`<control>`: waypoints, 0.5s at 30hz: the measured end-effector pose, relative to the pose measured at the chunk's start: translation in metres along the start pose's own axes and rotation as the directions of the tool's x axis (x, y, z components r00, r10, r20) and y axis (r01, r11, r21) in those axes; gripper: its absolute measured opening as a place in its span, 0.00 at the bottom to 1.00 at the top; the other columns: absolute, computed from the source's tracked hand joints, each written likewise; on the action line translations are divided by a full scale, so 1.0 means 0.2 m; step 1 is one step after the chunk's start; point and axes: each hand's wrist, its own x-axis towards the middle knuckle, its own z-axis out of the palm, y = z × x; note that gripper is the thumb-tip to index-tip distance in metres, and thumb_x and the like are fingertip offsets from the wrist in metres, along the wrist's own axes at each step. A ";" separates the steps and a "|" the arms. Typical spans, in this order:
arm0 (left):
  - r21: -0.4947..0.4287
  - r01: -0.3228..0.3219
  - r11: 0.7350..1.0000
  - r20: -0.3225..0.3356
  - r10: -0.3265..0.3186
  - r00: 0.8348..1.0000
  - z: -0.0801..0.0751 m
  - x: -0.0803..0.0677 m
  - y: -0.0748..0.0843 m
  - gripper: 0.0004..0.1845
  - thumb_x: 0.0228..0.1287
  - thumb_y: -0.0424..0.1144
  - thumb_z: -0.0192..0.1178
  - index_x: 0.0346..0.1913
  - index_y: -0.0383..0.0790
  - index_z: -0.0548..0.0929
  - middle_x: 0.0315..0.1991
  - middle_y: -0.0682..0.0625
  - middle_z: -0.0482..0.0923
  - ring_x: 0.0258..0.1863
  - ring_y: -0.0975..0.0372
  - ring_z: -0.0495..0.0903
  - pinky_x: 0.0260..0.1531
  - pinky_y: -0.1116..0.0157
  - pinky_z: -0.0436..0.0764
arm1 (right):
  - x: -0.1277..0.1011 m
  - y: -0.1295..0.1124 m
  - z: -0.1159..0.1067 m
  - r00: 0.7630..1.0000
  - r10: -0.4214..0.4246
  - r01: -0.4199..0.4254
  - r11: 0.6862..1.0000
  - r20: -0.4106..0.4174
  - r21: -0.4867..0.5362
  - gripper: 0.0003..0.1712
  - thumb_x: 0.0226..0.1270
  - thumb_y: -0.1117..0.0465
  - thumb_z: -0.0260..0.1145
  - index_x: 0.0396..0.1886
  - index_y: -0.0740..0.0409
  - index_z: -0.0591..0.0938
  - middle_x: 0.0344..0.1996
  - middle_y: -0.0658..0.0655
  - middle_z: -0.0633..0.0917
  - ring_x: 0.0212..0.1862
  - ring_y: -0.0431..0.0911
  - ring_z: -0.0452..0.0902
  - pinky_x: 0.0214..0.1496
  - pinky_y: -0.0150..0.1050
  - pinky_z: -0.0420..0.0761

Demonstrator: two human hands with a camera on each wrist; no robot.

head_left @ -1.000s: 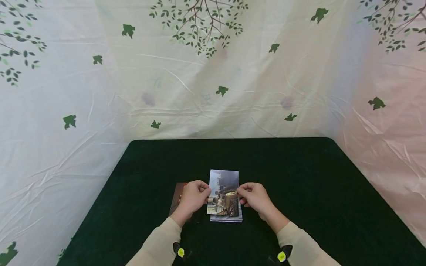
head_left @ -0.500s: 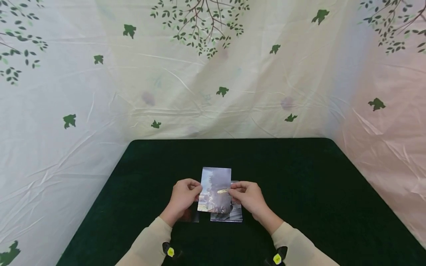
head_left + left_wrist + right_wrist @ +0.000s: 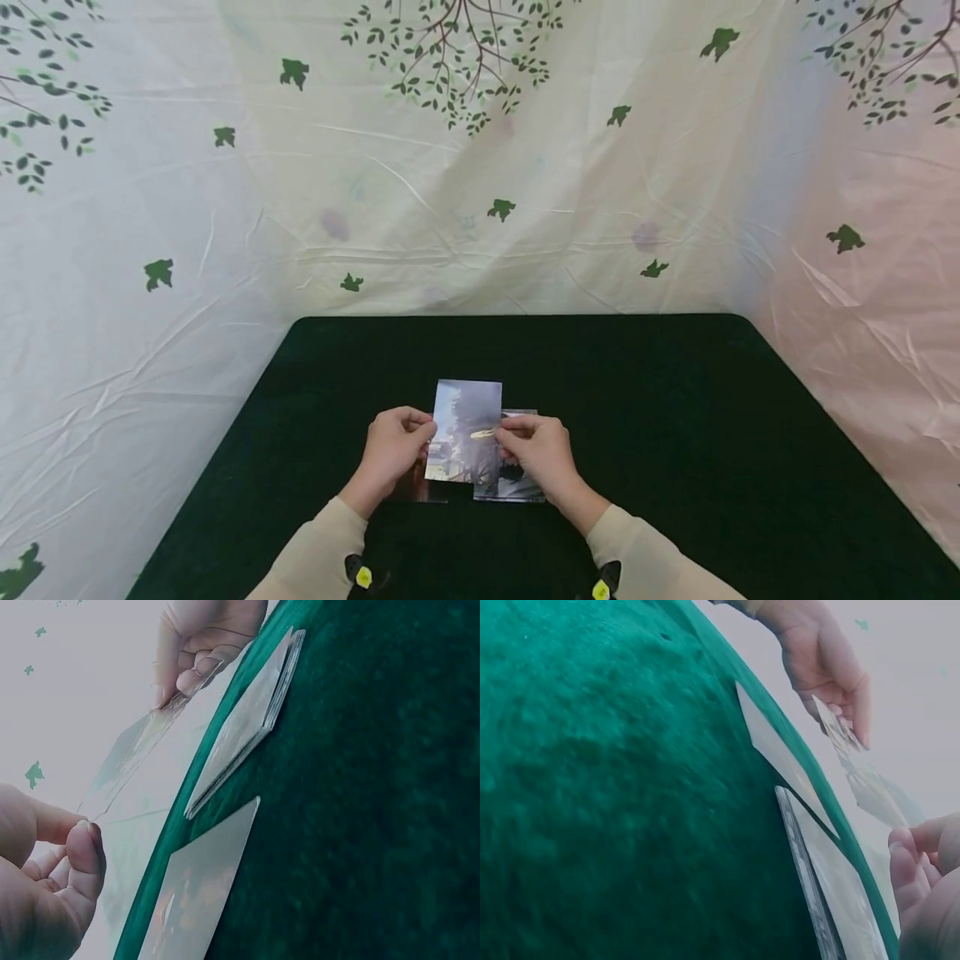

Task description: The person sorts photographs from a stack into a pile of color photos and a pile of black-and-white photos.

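Observation:
Both hands hold one photo card (image 3: 464, 429) above the green table (image 3: 675, 417). My left hand (image 3: 395, 446) pinches its left edge and my right hand (image 3: 534, 446) pinches its right edge. The card (image 3: 142, 754) hangs clear of the cloth in the left wrist view. Under the right hand lies a small stack of photo cards (image 3: 517, 487), also seen as a stack (image 3: 247, 727) and a stack (image 3: 829, 896) in the wrist views. A single dark photo (image 3: 420, 492) lies flat on the cloth under the left hand; it shows as a photo (image 3: 199, 900) and a photo (image 3: 784, 761) in the wrist views.
A pale cloth backdrop (image 3: 480, 167) printed with green leaves and branches rises behind and beside the table. The table's far edge (image 3: 517, 317) meets it. Beige sleeves (image 3: 322, 550) cover both forearms.
Both hands have carried the held photo card to the left, off the stack and over towards the single dark photo. The stack now shows beside the right hand.

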 end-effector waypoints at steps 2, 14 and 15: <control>-0.003 0.002 1.000 -0.007 -0.002 1.000 -0.01 0.00 -0.01 0.07 0.64 0.38 0.63 0.41 0.39 0.83 0.30 0.46 0.80 0.24 0.56 0.78 0.26 0.60 0.80 | 0.00 0.00 0.02 1.000 -0.002 0.002 1.000 -0.016 -0.016 0.12 0.60 0.59 0.71 0.43 0.56 0.86 0.33 0.53 0.86 0.30 0.45 0.83 0.33 0.40 0.83; 0.037 0.006 0.999 -0.028 -0.005 1.000 -0.10 -0.01 -0.08 0.08 0.63 0.37 0.64 0.41 0.36 0.83 0.31 0.46 0.79 0.24 0.58 0.79 0.27 0.63 0.81 | -0.02 0.02 0.18 0.995 -0.066 0.059 0.993 -0.075 -0.100 0.09 0.60 0.60 0.71 0.41 0.54 0.87 0.30 0.49 0.86 0.29 0.41 0.83 0.33 0.34 0.82; 0.041 0.005 0.999 -0.031 -0.004 1.000 -0.10 -0.01 -0.08 0.08 0.63 0.37 0.64 0.40 0.36 0.83 0.30 0.46 0.79 0.24 0.58 0.79 0.27 0.63 0.81 | -0.02 0.02 0.19 0.995 -0.073 0.065 0.993 -0.070 -0.102 0.09 0.60 0.60 0.71 0.41 0.55 0.87 0.30 0.49 0.86 0.28 0.41 0.83 0.32 0.34 0.82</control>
